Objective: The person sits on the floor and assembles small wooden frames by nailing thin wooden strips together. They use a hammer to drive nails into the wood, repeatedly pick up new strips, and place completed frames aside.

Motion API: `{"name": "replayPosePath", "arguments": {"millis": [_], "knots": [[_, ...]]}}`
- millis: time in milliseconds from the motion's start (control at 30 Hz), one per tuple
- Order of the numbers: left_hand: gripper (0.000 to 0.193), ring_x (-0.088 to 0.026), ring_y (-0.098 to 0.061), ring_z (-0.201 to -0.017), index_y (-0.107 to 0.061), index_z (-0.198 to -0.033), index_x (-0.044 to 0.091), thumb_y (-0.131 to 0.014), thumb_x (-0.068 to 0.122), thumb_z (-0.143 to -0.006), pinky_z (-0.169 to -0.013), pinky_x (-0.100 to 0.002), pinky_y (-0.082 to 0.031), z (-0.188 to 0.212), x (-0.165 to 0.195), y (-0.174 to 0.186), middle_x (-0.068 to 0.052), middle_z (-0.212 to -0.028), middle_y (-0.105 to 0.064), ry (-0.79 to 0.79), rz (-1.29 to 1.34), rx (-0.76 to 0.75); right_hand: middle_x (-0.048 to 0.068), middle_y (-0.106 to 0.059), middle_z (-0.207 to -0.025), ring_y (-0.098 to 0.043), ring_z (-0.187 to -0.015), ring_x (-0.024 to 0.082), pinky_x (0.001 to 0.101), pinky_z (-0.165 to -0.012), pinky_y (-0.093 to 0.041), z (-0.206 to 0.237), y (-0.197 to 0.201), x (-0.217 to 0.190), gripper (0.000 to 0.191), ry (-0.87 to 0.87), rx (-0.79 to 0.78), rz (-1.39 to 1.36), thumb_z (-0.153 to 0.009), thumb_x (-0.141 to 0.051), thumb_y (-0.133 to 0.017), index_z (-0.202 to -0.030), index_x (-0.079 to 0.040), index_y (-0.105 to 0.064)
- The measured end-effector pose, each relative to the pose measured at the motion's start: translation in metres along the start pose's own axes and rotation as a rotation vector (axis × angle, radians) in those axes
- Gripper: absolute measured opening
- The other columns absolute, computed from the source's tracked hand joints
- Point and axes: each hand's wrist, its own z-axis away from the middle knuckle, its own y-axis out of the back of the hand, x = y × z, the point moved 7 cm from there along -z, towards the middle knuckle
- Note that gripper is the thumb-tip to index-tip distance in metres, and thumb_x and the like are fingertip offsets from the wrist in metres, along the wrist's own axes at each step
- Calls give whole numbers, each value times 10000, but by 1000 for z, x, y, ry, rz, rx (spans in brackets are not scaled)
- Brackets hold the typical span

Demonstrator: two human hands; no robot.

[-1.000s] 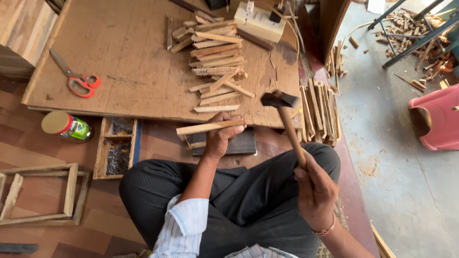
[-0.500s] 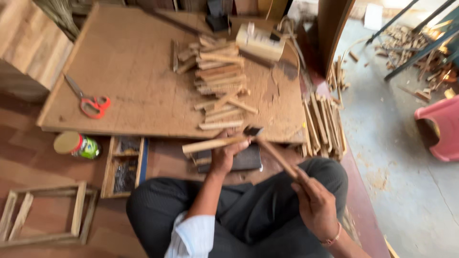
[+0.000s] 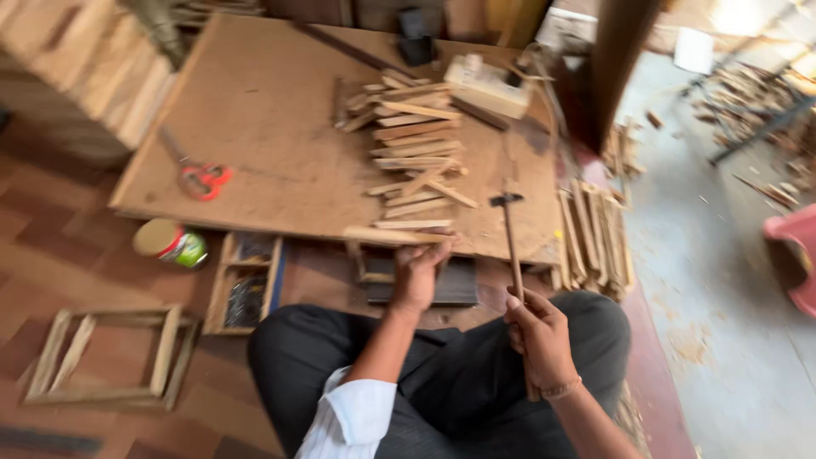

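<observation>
Far left, on the reddish tiled floor: a rectangular wooden frame (image 3: 110, 357) of pale, rough slats, lying flat. Beside it a short cylindrical tin (image 3: 171, 244) with tan lid and green label, on its side, and a small wooden tray (image 3: 246, 281) holding dark small parts, too blurred to identify. On the low flat brown board serving as tabletop (image 3: 272, 127), scissors (image 3: 197, 174) with red handles lie near the left edge; surface looks matte, fibrous. Centre: a loose stack of thin wooden strips (image 3: 416, 140), pale and unfinished. Left hand (image 3: 418, 274), fingers clenched around a wooden strip (image 3: 395, 236) held crosswise at the tabletop's near edge, above a small frame piece and a dark flat slab (image 3: 442, 285); the joint under the hand is hidden. Right hand (image 3: 541, 338), fingers grasping the wooden handle of a hammer (image 3: 510, 238), dark metal head up, over the board's right part. Further right, more strips (image 3: 595, 238) lean at the board's edge; a pink object (image 3: 795, 255) is cut off by the frame. Whole view motion-blurred.
</observation>
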Motion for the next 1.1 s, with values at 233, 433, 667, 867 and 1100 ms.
{"name": "replayPosePath", "arguments": {"millis": [233, 433, 667, 867, 1100], "knots": [[360, -208, -559, -714, -578, -1065, -79, -761, 207, -946, -671, -424, -478, 21, 88, -12, -86, -794, -610, -230, -625, -8, -18, -484, -755, -390, -566, 74, 224, -474, -329, -59, -50, 56, 91, -233, -223, -216, -1046, -183, -590, -1053, -95, -568], [574, -264, -714, -779, -569, -1292, 55, -816, 314, -844, -686, -407, -576, 46, 214, 46, -114, -868, -726, -417, -1286, 228, 32, -552, -845, -462, -662, 120, 261, -559, -384, -72, -59, 72, 110, -210, -263, -163, -1064, -172, -561, -1104, -70, -570], [699, -375, -688, -1084, -583, -1316, 71, -860, 166, -681, -938, -473, -549, 129, 277, 227, -201, -1186, -709, -280, -1560, 724, 20, -550, -844, -477, -678, 113, 256, -582, -391, -74, -61, 79, 116, -220, -283, -144, -1066, -161, -553, -1121, -64, -584], [501, -423, -667, -1083, -671, -1216, 11, -806, 251, -798, -927, -514, -527, 165, 290, 295, -249, -1136, -701, 423, -1868, 797, 45, -600, -852, -509, -644, 123, 275, -572, -438, -71, -63, 71, 99, -207, -272, -217, -1005, -80, -572, -1091, -37, -598], [389, -329, -728, -1016, -677, -1218, -4, -785, 192, -900, -898, -436, -556, 95, 290, 193, -191, -1104, -736, -246, -1543, 560, 56, -659, -1114, -606, -914, 141, 297, -715, -506, -66, -54, 63, 497, -64, -7, 15, -898, -131, -707, -1356, -12, -556]]}}
